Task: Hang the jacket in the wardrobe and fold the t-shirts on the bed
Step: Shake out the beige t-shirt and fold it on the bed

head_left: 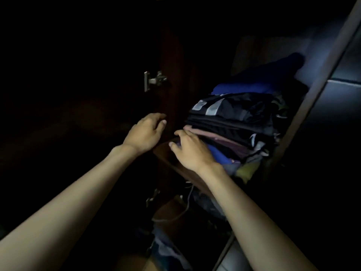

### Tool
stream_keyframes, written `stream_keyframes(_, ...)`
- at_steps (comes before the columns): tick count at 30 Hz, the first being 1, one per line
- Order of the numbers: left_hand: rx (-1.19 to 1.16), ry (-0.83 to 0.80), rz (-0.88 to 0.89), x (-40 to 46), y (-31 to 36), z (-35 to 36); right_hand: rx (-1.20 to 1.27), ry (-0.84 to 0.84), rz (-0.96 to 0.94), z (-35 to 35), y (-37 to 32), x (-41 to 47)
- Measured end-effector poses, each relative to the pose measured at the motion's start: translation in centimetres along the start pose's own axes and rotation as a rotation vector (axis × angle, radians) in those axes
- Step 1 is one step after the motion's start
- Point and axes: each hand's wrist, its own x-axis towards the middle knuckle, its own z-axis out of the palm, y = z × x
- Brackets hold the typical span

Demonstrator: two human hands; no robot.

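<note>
- Inside a dim wardrobe (324, 79), a wooden shelf (173, 163) carries a stack of folded clothes (234, 126).
- The stack holds dark garments in the middle, one with pale grey stripes (214, 108), a blue garment (254, 83) on top, and pink and blue layers lower down.
- The right hand (192, 151) rests at the left front corner of the stack, fingers (183, 133) spread and laid against the pink layer; it grips nothing.
- The left hand (145, 132) hovers just left of the stack, apart from it, fingers loosely curled and empty.
- Both forearms are bare and reach in from the lower edge of the view.
- A metal hinge (154, 80) shows on the dark panel left of the shelf, and a second hinge (152, 197) sits lower down.
- Below the shelf lie more crumpled clothes (207, 204) and a thin pale cord (188, 198).
- It is too dark to tell which garments are t-shirts, or whether any is a jacket.
</note>
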Motion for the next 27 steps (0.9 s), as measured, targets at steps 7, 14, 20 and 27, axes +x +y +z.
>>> stream_keyframes(7, 0.108, 0.137, -0.163, -17.6, -1.6, -10.3, 0.299, -0.44, -0.24, 6.1, -11.6, -4.8)
stream_keyframes(14, 0.317, 0.194, -0.364, -34.1, -5.2, -20.5, 0.342, -0.843, -0.575, 15.2, -28.7, -12.5)
stream_keyframes(20, 0.471, 0.312, -0.697, -51.2, -10.9, -31.4, 0.224, -1.011, -0.822, 21.8, -43.7, -18.6)
stream_keyframes(27, 0.522, 0.335, -1.022, -68.2, -17.2, -40.1, 0.111, -1.159, -0.901, 30.4, -57.7, -25.0)
